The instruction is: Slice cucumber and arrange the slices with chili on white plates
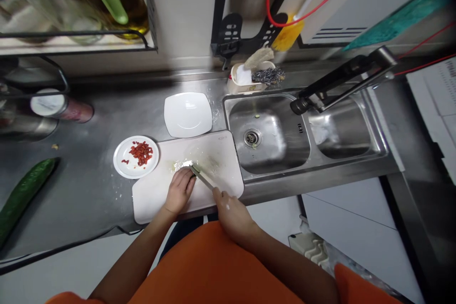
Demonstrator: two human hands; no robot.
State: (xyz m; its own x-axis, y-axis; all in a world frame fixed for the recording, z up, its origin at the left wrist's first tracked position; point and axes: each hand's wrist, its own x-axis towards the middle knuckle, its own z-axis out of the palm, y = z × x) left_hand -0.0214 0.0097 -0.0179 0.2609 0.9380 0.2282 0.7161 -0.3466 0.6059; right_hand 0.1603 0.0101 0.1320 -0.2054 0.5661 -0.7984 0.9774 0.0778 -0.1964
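A white cutting board [221, 154] lies on the counter, wet and marked with pale green bits. My left hand [181, 189] rests on it, fingers curled together over a small green vegetable piece [194, 171], which they mostly hide. My right hand [233, 213] is closed round the handle of a knife [204, 179]. Its blade points up and left, with the tip end right beside my left fingertips and the green piece. Behind the board's left corner stands a small white plate [121, 149] with chopped red pieces [141, 153]. A square white plate [187, 114] sits beyond the board.
To the right is a double steel sink [278, 152] with a black faucet [331, 80] over it. A holder [247, 86] with a scrubber stands behind the sink. A whole cucumber [26, 192] and a lidded jar [76, 109] are on the left counter. A rack [107, 33] hangs above.
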